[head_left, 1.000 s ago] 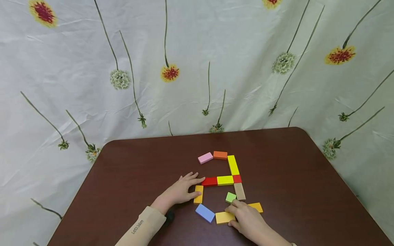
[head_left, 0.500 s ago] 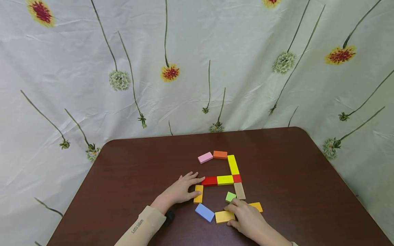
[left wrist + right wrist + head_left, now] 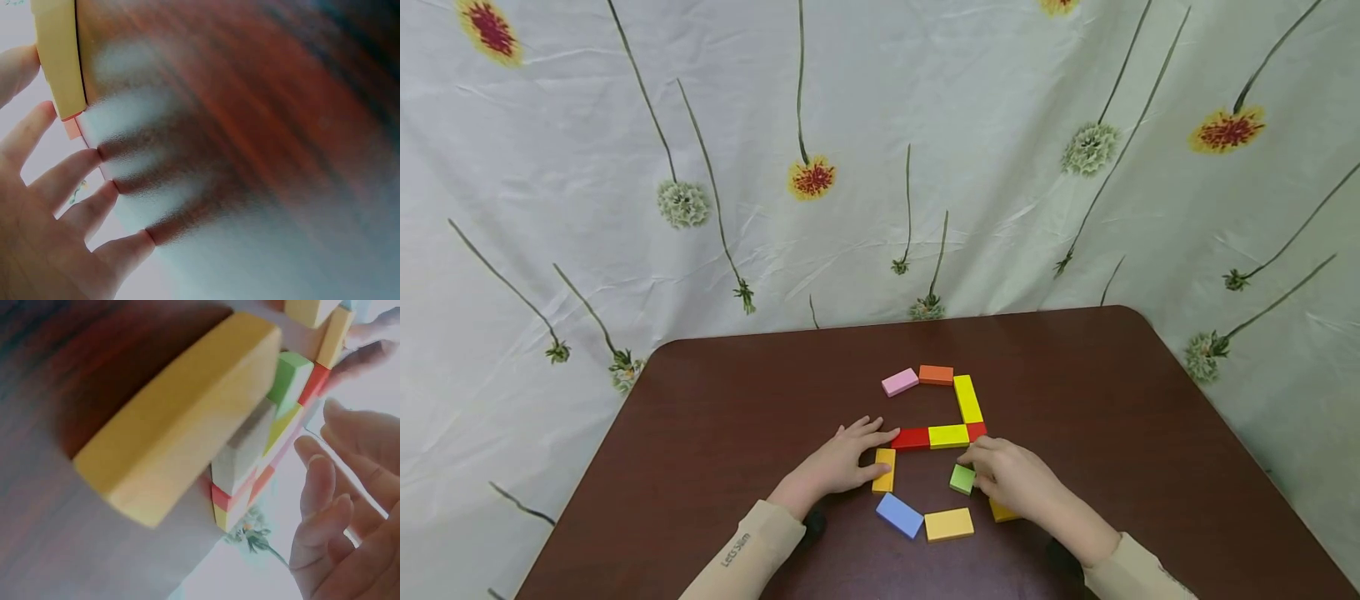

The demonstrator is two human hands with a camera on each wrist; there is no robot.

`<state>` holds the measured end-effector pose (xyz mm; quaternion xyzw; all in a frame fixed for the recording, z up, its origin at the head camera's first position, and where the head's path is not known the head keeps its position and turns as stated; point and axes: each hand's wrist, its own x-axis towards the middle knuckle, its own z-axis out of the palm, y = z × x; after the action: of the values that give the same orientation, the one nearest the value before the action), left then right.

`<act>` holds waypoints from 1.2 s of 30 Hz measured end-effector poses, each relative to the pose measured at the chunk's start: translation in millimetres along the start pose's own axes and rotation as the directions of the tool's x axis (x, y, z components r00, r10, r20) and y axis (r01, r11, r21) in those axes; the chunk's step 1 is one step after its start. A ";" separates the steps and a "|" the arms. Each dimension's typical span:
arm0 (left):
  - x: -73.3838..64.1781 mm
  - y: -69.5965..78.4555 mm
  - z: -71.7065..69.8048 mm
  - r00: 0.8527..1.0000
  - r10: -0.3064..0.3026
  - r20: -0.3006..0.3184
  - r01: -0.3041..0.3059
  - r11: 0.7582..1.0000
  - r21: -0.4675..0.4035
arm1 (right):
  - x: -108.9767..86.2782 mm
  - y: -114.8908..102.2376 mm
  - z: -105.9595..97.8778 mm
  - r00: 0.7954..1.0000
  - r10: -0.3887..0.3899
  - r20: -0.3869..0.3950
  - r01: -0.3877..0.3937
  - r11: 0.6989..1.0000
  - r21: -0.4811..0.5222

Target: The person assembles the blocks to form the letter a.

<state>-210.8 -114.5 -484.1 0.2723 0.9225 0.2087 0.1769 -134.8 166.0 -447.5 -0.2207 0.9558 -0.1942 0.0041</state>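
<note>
Touching red block [image 3: 914,438] at its nine-o'clock end and orange block [image 3: 885,458] with wide-spread fingers of left hand [image 3: 841,462]; beside green block [image 3: 962,478], at three o'clock, with loosely bent fingers of right hand [image 3: 1013,473].

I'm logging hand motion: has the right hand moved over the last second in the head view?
Yes. Judged against the table, the right hand has moved forward toward the far edge, away from the pale yellow block.
</note>
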 end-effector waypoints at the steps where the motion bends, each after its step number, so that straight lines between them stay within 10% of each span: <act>1: 0.0 0.1 0.0 1.000 -0.001 0.000 0.001 1.000 0.000 | 1.7 0.3 0.6 0.999 0.000 0.033 -0.001 1.000 0.006; 36: -1.4 0.4 0.7 1.000 0.016 -0.006 -0.016 1.000 0.001 | 5.9 2.0 11.2 0.977 -0.083 0.195 0.090 0.995 -0.032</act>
<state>-209.2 -114.8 -484.1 0.2793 0.9208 0.2107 0.1724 -139.9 161.0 -458.2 -0.2800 0.9441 -0.1525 0.0842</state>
